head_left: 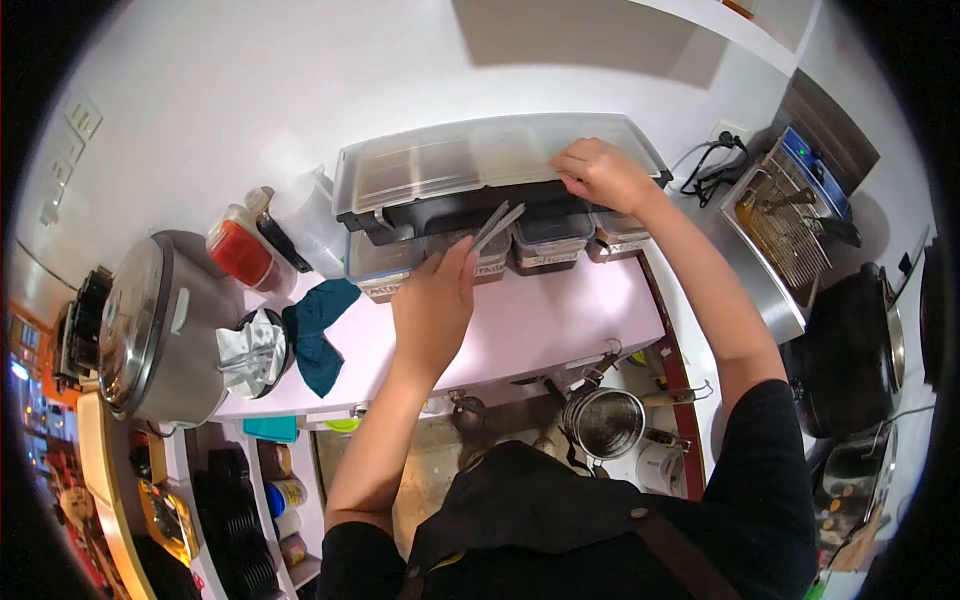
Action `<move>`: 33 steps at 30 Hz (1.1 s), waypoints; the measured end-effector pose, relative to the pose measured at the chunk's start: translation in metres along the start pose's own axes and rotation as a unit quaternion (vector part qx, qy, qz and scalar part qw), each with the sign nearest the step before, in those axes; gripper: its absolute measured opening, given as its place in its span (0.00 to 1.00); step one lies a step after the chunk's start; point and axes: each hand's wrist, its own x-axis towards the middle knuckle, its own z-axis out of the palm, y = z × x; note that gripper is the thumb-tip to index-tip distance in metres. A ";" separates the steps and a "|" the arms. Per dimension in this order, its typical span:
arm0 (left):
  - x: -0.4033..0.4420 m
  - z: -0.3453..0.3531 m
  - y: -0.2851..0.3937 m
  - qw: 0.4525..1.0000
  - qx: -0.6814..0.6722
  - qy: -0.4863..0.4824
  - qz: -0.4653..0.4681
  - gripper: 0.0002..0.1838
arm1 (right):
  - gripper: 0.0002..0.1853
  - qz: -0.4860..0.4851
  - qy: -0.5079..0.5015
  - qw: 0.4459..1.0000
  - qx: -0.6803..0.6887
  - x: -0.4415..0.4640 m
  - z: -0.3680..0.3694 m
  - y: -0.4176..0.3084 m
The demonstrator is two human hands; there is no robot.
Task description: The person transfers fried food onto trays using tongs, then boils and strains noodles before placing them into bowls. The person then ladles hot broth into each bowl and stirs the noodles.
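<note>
My left hand (435, 310) is closed round a pair of metal tongs (495, 228), whose tips point up and away from me. Under a clear, frosted lid (425, 160) sits a long black divided bin (440, 212). The fingers of my right hand (600, 175) are bent and gripping the lid's front edge, right of its middle. The lid lies over the bin. What fills the sections is blurred by the plastic. Labelled plastic tubs (552, 245) stand in a row below the bin, partly covered by the tongs and my left hand.
Left on the pale counter (560, 320) are a large cooker (165, 320), a red-filled bottle (240, 250), a dark teal cloth (318, 335) and a foil-lined container (250, 355). To the right stands a fryer with a wire basket (790, 235). A saucepan (605, 422) sits lower, near my body.
</note>
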 end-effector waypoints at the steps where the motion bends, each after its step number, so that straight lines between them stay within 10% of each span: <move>1: 0.006 0.002 0.003 1.000 0.007 0.006 -0.002 0.10 | 0.09 -0.004 -0.002 1.000 -0.011 0.003 0.001 0.001; 8: 0.078 0.030 0.022 0.991 0.090 -0.097 0.001 0.16 | 0.09 0.050 0.069 0.996 -0.035 0.038 -0.013 0.036; 14: 0.068 0.007 0.007 0.991 0.081 0.100 -0.025 0.18 | 0.09 0.063 0.068 0.995 -0.038 0.031 -0.013 0.018; 16: 0.041 -0.026 -0.033 0.991 -0.006 0.080 -0.102 0.14 | 0.09 0.060 0.062 0.995 -0.043 0.017 -0.007 0.003; 23: -0.099 -0.142 -0.296 0.877 0.402 -0.135 -0.226 0.09 | 0.10 0.107 0.045 0.992 -0.052 -0.015 -0.004 -0.030; 33: -0.133 -0.183 -0.401 0.883 0.376 -0.270 0.072 0.15 | 0.18 0.159 0.108 0.981 0.007 -0.114 -0.074 -0.157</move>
